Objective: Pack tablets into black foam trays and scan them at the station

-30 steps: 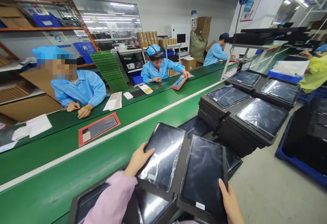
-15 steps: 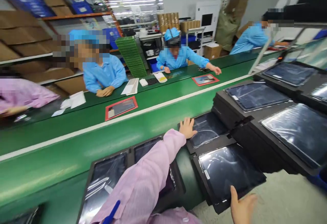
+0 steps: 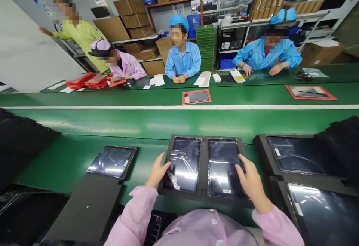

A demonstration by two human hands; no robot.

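Straight ahead of me lies a black foam tray with two pockets. A dark tablet screen in clear film sits in its left pocket, and a second tablet screen in the right one. My left hand is at the tray's left edge, thumb over the rim, fingers along the outside. My right hand is on the right edge, with thumb and index finger apart over the rim and right screen. Both hands appear closed round the tray's sides. The other fingers of my right hand are hidden.
A stack of trays with larger screens stands on the right. Left lie another filmed screen and a black foam slab. Beyond the green conveyor, co-workers sit; red-framed tablets lie before them. A person in yellow stands at far left.
My view has swung left. Both hands have left the screen tray on the right and come to the two sides of the tray in front of me.
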